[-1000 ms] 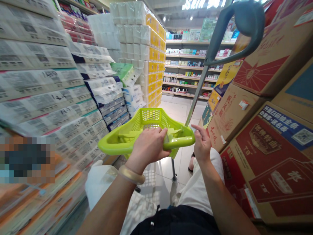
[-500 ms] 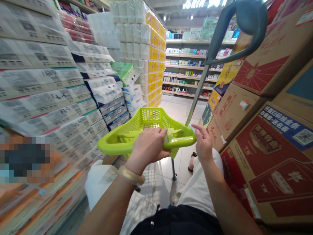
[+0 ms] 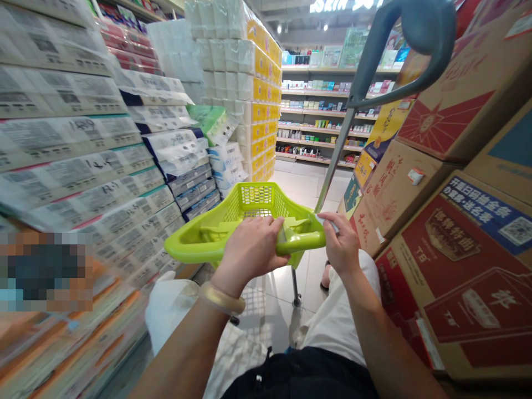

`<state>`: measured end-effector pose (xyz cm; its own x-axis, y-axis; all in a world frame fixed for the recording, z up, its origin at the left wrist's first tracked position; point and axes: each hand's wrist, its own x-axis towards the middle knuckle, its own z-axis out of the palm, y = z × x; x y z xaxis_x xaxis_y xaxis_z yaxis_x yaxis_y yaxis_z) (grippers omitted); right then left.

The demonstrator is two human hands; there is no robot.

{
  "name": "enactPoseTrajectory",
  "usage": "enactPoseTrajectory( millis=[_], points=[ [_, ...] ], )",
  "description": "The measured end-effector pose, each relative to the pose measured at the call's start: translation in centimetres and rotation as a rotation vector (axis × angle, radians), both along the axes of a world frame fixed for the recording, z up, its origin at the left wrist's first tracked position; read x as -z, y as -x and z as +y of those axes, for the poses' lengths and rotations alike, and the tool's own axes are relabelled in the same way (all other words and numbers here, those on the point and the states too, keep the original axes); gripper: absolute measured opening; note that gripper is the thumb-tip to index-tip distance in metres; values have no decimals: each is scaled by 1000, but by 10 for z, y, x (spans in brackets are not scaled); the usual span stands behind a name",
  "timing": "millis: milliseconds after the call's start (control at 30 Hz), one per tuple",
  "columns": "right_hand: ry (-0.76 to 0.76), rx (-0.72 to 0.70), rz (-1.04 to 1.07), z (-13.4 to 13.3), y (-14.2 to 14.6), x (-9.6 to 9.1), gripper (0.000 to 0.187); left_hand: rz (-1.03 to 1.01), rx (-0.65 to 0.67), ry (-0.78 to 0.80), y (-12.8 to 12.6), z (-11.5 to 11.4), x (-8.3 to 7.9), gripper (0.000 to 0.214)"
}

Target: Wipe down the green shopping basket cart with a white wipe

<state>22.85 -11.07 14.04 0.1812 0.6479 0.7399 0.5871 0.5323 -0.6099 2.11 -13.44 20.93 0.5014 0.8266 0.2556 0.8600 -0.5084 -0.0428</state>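
Observation:
A lime-green plastic shopping basket [image 3: 195, 250] with a perforated far wall is in front of me, its thick rim or handle bar towards me. My left hand [image 3: 253, 244], with a gold-coloured bangle on its wrist, is wrapped over the middle of that bar. At the bar's right end is my right hand [image 3: 341, 241], its fingers bent and pinching a small white piece [image 3: 328, 223] against the green plastic. That piece looks like tissue or cloth, but most of it is hidden. A metal pole with a grey loop handle [image 3: 369, 61] rises close behind the basket's right corner.
Stacked paper packs [image 3: 70, 133] line the left side, with wrapped rolls [image 3: 257, 105] farther back. Cardboard cartons [image 3: 453, 266] crowd the right. Stocked shelves [image 3: 316, 124] stand at the far end. Below the basket, a metal leg [image 3: 295, 288] reaches the tiled floor.
My right hand has moved slightly left and closed in on the bar's right end, with more of the white piece showing. My left hand keeps its grip.

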Motion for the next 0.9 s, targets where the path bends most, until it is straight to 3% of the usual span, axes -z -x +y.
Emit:
enactPoseTrajectory(
  millis=[100, 167, 333, 567, 767, 900],
  points=[
    [-92, -76, -174, -11, 4, -2, 21, -1, 3, -9, 2, 0, 2, 59],
    [-94, -102, -178, -9, 1, -2, 21, -1, 4, -12, 2, 0, 2, 58],
    [60, -5, 11, 3, -7, -3, 26, -5, -1, -9, 0, 0, 2, 58],
    [-79, -27, -334, -27, 23, -2, 23, -9, -3, -15, 2, -1, 2, 59],
    [-82, 148, -235, -19, 16, 1, 27, -5, 0, -1, 0, -1, 0, 58],
    [-98, 46, -329, -33, 37, 3, 30, -11, -10, 2, -1, -1, -1, 57]
  ],
)
